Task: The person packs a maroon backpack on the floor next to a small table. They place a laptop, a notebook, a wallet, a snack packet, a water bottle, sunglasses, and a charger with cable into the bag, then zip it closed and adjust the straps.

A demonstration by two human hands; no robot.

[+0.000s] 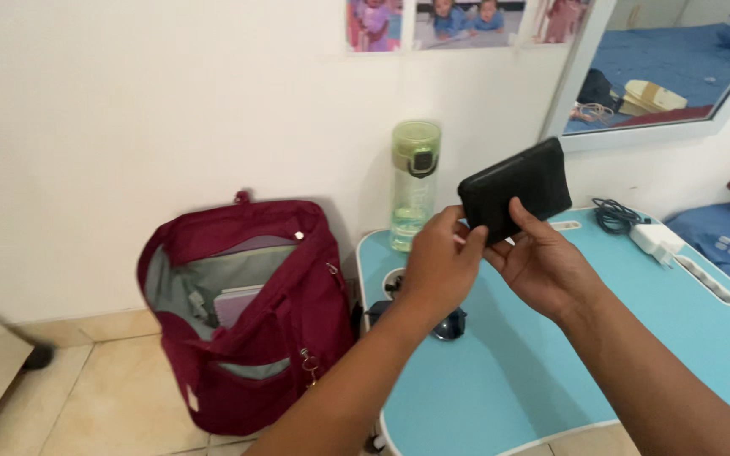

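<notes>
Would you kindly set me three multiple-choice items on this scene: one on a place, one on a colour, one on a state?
1. Where does the green-lidded water bottle stand?
A. On the blue table's back left corner
B. Inside the backpack
C. On the tiled floor

2. What colour is the backpack?
A. Black
B. Dark red
C. Yellow

3. What state is the backpack's main compartment in?
A. Zipped shut
B. Open, with things inside on view
C. Turned inside out

Answers:
1 A, the bottle stands on the tabletop near the wall.
2 B, its fabric is dark red with a grey lining.
3 B, the top gapes open, showing the lining and flat things within.

Both hands, left and right, hold a black wallet above the table.
</notes>
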